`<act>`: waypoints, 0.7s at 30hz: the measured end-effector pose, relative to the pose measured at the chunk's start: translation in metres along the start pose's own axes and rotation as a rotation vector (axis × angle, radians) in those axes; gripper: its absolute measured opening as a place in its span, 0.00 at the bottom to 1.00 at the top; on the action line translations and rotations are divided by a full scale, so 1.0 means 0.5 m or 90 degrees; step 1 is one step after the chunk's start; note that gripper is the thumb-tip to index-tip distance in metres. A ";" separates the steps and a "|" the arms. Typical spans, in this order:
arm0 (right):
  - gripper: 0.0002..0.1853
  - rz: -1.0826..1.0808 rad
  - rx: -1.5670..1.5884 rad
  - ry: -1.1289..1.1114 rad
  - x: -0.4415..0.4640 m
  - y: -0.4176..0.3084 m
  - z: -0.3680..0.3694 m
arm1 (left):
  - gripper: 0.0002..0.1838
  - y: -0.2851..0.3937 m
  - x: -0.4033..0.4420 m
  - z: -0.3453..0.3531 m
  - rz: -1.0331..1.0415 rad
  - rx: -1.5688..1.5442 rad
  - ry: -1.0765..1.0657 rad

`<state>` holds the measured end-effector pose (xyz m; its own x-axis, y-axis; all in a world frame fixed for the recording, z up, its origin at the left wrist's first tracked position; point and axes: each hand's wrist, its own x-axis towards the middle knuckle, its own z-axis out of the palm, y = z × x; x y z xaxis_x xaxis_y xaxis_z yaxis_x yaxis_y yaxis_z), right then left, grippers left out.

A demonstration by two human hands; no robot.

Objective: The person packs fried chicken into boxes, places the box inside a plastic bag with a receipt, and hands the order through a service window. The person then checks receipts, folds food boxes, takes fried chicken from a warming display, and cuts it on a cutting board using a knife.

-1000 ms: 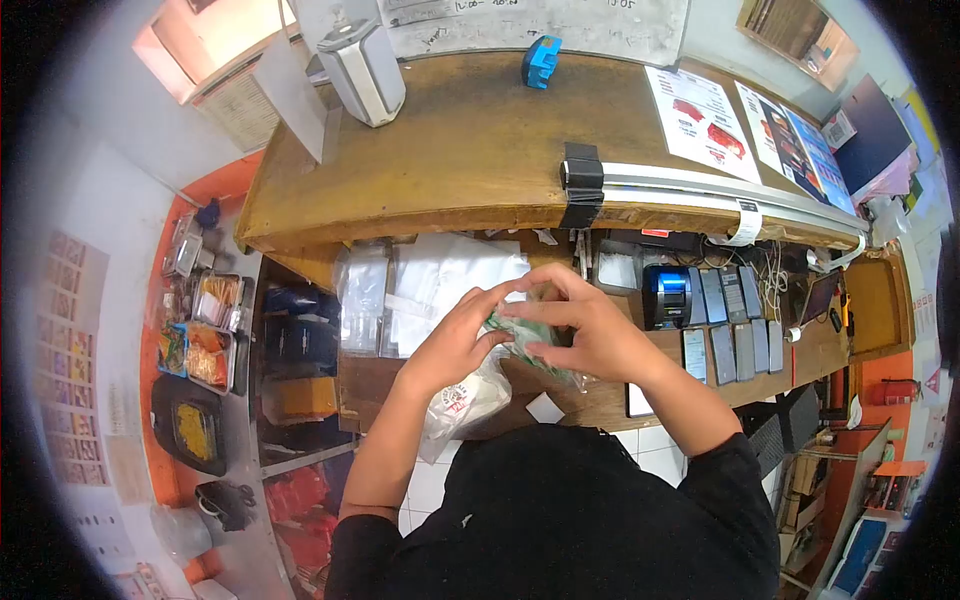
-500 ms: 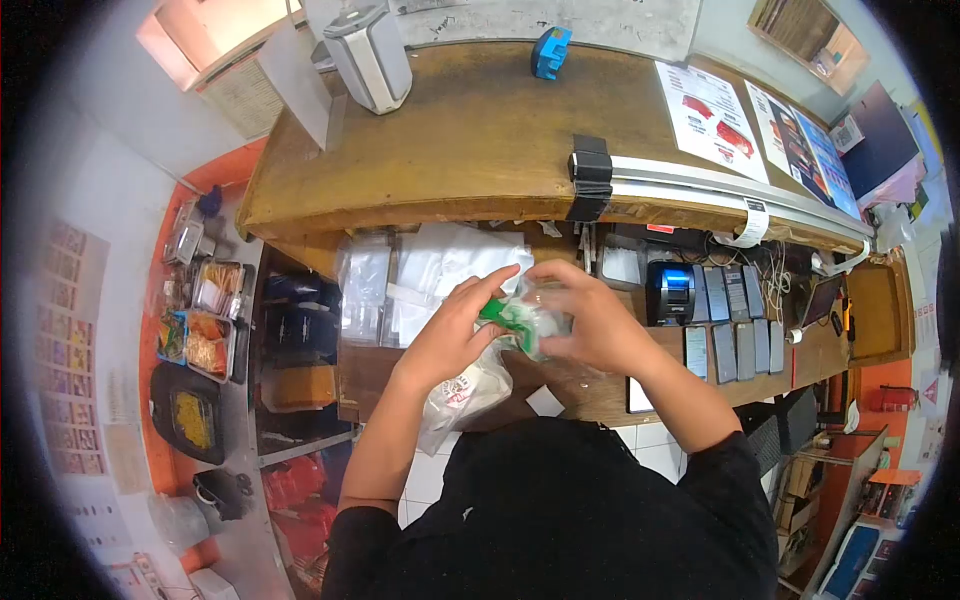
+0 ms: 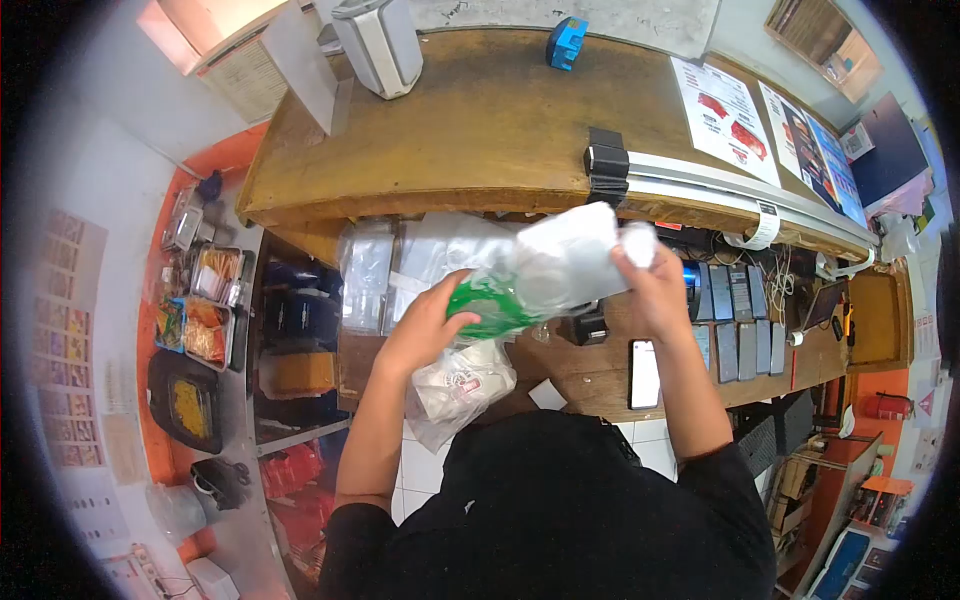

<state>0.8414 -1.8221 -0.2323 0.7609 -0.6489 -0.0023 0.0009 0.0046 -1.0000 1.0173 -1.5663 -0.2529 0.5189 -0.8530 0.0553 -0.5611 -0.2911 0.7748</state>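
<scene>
A clear plastic bag with a green printed end and a whitish far end (image 3: 565, 258) is stretched out between my hands, partly blurred. My left hand (image 3: 428, 325) is closed on the green end, thumb on top. At the other end, my right hand (image 3: 655, 288) pinches the whitish corner. Below my left hand, a whitish plastic bag with red print (image 3: 462, 388) lies at the counter's front edge. Stacked clear plastic sheets or bags (image 3: 440, 255) lie behind my left hand.
Several phones (image 3: 745, 345) lie in rows at the right, and a white phone (image 3: 645, 373) is by the front edge. A raised wooden shelf (image 3: 450, 130) spans the back. Trays of food (image 3: 206, 335) stand at the left.
The plastic bag was bunched up between both hands and is now spread out. My right hand has moved right, away from my left; the white phone shows more fully.
</scene>
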 end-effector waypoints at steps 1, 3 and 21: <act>0.07 0.014 0.074 0.059 -0.002 0.000 -0.006 | 0.29 -0.013 -0.008 -0.010 -0.002 -0.002 0.000; 0.07 0.006 0.121 0.105 -0.004 0.017 -0.014 | 0.25 -0.050 -0.033 -0.041 -0.097 0.080 0.057; 0.16 0.096 -0.588 -0.072 0.189 0.386 0.106 | 0.16 -0.192 -0.254 -0.105 -0.290 -0.018 0.267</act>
<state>0.9480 -1.8421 -0.4254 0.7699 -0.6124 -0.1796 -0.5803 -0.5546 -0.5964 1.0390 -1.4074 -0.3014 0.9150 -0.4009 -0.0463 -0.2094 -0.5697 0.7947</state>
